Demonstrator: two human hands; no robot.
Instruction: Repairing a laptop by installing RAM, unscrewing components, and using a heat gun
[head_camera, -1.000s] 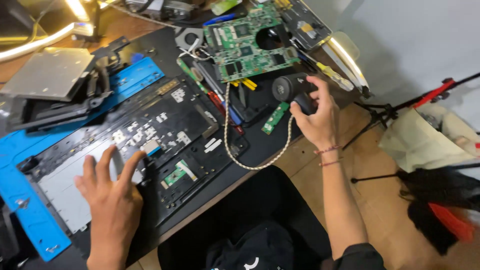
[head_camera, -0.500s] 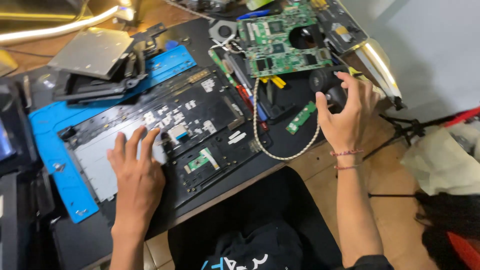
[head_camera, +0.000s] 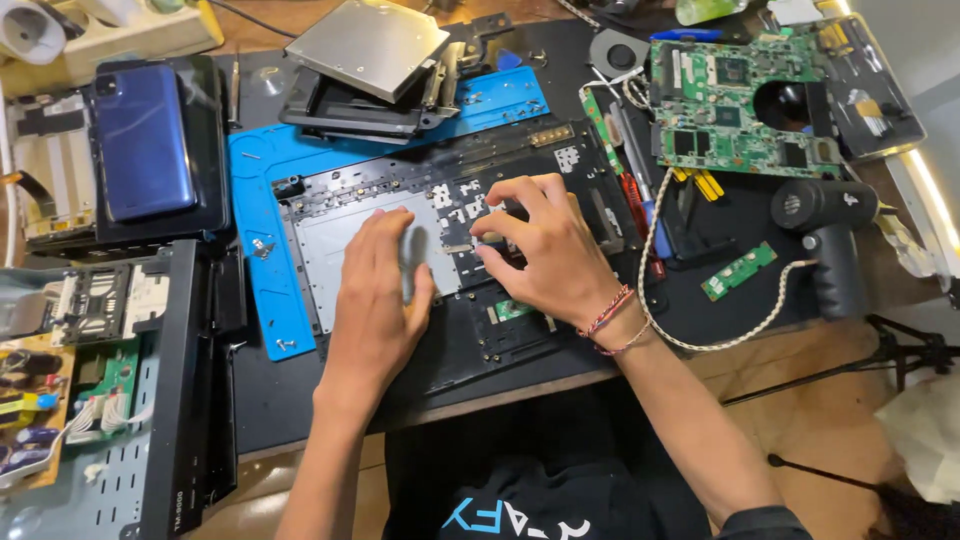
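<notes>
On the blue mat (head_camera: 262, 290) lies the black laptop case (head_camera: 455, 330), both my hands upon it. My left hand (head_camera: 380, 295) rests flat, fingers spread, on its grey plate (head_camera: 335, 250). My right hand (head_camera: 545, 250) curls its fingertips onto the case, gripping nothing. A black driver (head_camera: 825, 235) lies well apart.

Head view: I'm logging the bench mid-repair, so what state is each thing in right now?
Laptop case: opened, inside facing up, on the blue mat.
Left hand: flat on the case's grey plate.
Right hand: fingertips pressing on the case interior.
Green motherboard: removed, lying bare.
Optical drive: out, resting on black parts.
Black electric screwdriver: set down, untouched.
Blue phone: face down.
</notes>
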